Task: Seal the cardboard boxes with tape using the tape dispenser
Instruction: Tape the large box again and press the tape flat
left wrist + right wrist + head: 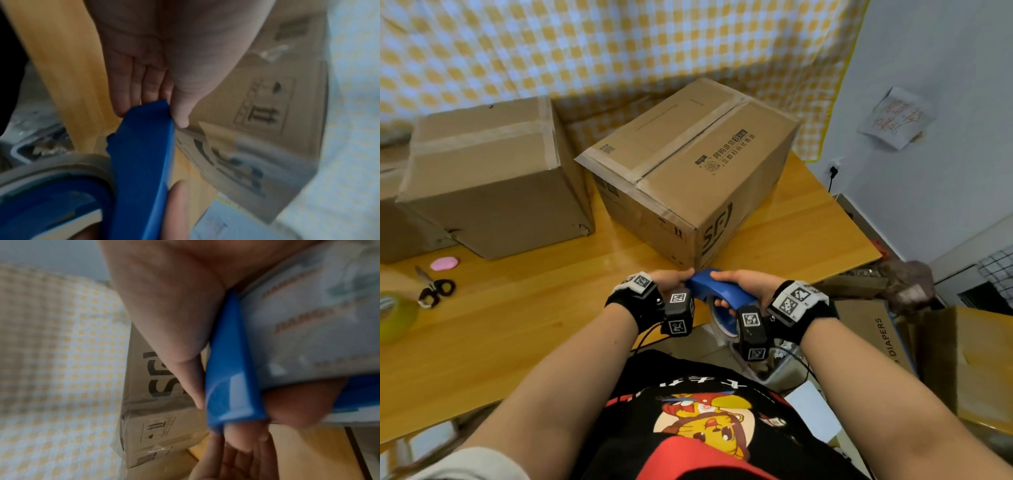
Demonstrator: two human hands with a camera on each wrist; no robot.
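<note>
A blue tape dispenser [722,291] with a roll of tape [717,320] hangs over the table's near edge, just in front of the printed cardboard box [688,164]. My right hand [739,284] grips its handle, thumb on top. My left hand [673,279] pinches the dispenser's front tip between thumb and fingers. The left wrist view shows the blue tip [144,146] against my left hand [148,84], and the box [257,129] close behind. In the right wrist view my right hand [164,305] is around the blue body [230,369]. A second, plain box [489,171] stands to the left.
On the wooden table [517,325] at the left lie black-handled scissors [434,289], a pink oval object [444,263] and a yellowish tape roll [393,317]. A checked cloth [585,44] hangs behind. Cartons and clutter [876,339] sit on the floor to the right.
</note>
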